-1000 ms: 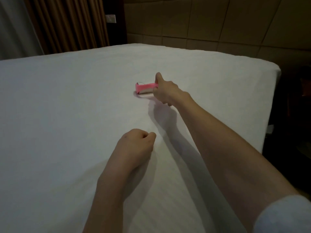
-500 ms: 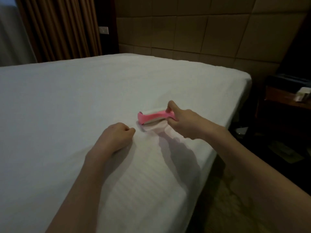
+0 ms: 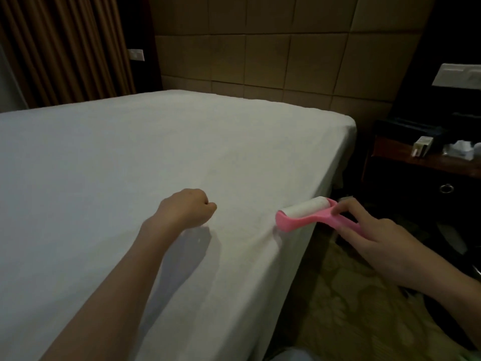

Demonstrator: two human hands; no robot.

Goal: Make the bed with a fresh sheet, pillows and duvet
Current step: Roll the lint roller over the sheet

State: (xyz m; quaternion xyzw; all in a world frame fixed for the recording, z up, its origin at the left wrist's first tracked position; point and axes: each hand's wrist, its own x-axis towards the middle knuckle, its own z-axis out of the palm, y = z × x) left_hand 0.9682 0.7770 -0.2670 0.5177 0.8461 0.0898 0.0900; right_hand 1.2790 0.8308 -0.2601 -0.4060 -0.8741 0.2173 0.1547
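sheet [image 3: 130, 165] spread flat over the bed | right hand [image 3: 374, 246] grips pink lint roller [image 3: 304, 213] at bed's edge | left hand [image 3: 186, 208] fisted, empty, resting on sheet | pillows, duvet not in view, seemingly still to do

White fitted sheet [image 3: 130, 162] stretched flat over the bed, smooth across the top, wrapped down over the near side edge. Faint creases fanning out near that edge, just beside the pink lint roller [image 3: 307, 213]. Roller lying at the very brink of the mattress, white sticky drum tilted up and away, pink frame below it, handle reaching out past the edge over the floor.
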